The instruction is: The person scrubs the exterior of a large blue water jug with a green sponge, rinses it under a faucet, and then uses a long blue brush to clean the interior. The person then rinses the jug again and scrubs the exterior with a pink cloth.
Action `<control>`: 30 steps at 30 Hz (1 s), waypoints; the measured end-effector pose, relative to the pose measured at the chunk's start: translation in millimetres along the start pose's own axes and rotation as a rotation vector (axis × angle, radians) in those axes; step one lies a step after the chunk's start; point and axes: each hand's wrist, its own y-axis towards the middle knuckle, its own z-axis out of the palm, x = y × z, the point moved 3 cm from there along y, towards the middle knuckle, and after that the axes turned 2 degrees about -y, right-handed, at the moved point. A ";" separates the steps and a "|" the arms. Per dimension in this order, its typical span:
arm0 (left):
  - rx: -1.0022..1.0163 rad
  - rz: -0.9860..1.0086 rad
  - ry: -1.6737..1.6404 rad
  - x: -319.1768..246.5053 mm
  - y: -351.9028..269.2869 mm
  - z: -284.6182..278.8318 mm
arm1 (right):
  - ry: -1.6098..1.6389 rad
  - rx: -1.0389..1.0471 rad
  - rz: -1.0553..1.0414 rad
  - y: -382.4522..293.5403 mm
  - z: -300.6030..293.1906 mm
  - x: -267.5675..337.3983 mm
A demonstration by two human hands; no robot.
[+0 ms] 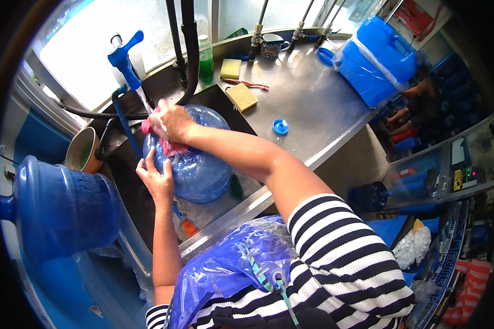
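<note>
A large clear-blue water jug (201, 177) sits in the metal sink (127, 177). My right hand (171, 121) is closed on a wet pink cloth (173, 148) and presses it against the jug's upper side. Water runs from a blue-handled tap (125, 61) onto that hand and cloth. My left hand (158, 177), fingers spread, rests against the near left side of the jug. Part of the jug is hidden behind my right forearm. Below it in the sink lies a brush with orange bristles (188, 227).
A yellow sponge (241, 97), a red toothbrush (247, 84) and a blue cap (280, 126) lie on the steel counter (313, 107). A blue jerrycan (370, 61) stands at its far right. Another blue jug (70, 205) lies sideways at left, near a bowl (82, 150). Someone is at far right.
</note>
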 end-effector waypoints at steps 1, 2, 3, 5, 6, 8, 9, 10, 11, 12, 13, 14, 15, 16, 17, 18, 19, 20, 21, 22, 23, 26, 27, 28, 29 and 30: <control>-0.005 0.030 0.034 -0.7 2.8 -0.2 | 0.040 -0.003 -0.024 -3.1 5.4 7.9; -0.023 0.063 0.031 -3.2 6.9 -0.4 | 0.102 -0.038 -0.163 -7.4 9.4 19.1; -0.041 0.075 0.034 -3.8 4.7 -2.9 | 0.177 0.014 -0.153 -8.9 0.5 28.0; -0.045 0.111 0.037 -16.7 -5.1 -3.5 | -0.058 0.077 -0.128 3.2 1.3 -0.9; -0.037 0.110 0.051 -24.9 -5.1 -6.0 | -0.193 0.047 -0.028 14.5 2.1 -13.4; -0.039 0.164 0.106 -30.9 -6.1 -6.5 | -0.073 0.060 0.087 15.0 -14.6 -6.4; -0.026 0.216 0.141 -37.6 -7.7 -6.9 | -0.056 0.071 0.041 12.7 -10.9 -3.9; -0.008 0.228 0.194 -41.6 -12.5 -5.5 | 0.022 0.082 -0.018 6.1 -5.9 9.7; 0.012 0.238 0.247 -46.1 -16.8 -3.7 | 0.099 0.096 -0.077 -1.1 -2.6 21.8; 0.077 0.186 0.267 -46.2 -24.0 -7.9 | 0.106 0.114 -0.092 -2.1 -4.1 26.3; 0.072 0.250 0.283 -51.7 -24.7 -6.8 | 0.097 0.047 -0.202 -1.2 3.4 9.1; 0.078 0.264 0.277 -52.3 -21.1 -7.6 | 0.087 0.074 -0.122 0.5 3.6 -3.3; 0.083 0.275 0.267 -51.7 -17.4 -6.9 | -0.061 0.111 -0.063 7.8 -1.0 -10.0; 0.075 0.301 0.294 -52.8 -13.1 -5.9 | -0.084 0.105 -0.006 11.4 -3.8 -14.6; 0.069 0.326 0.321 -54.7 -12.3 -5.3 | -0.109 0.101 0.054 14.7 -3.3 -15.3; 0.086 0.374 0.344 -62.4 -11.7 -8.2 | -0.026 0.057 -0.031 11.9 -1.8 -1.5; 0.172 0.412 0.376 -66.9 -12.9 -6.8 | 0.054 0.011 -0.121 5.8 -4.7 16.7; 0.199 0.485 0.342 -72.3 -19.0 -9.2 | 0.191 0.097 -0.207 2.9 -6.2 32.0; 0.239 0.558 0.292 -78.8 -28.0 -7.9 | 0.293 0.206 -0.218 -1.1 -10.4 38.2; 0.228 0.599 0.287 -83.9 -26.3 -10.5 | 0.291 0.162 -0.258 1.3 -6.1 32.7; 0.250 0.549 0.256 -77.5 -18.3 -10.3 | 0.289 0.117 -0.296 6.0 -1.2 25.8; 0.200 0.440 0.269 -66.2 -12.5 -19.5 | 0.036 0.147 -0.165 16.9 -3.6 3.6; 0.204 0.427 0.257 -59.7 -9.8 -24.5 | -0.053 0.147 -0.119 15.6 -7.1 -7.9; 0.179 0.382 0.284 -52.7 -11.5 -32.4 | -0.087 0.197 -0.040 13.0 -14.0 -11.0; 0.156 0.338 0.310 -46.8 -13.5 -39.5 | -0.122 0.246 0.039 8.2 -22.3 -13.3; 0.146 0.306 0.318 -38.1 -14.2 -43.8 | -0.126 0.207 -0.006 0.4 -29.2 -9.8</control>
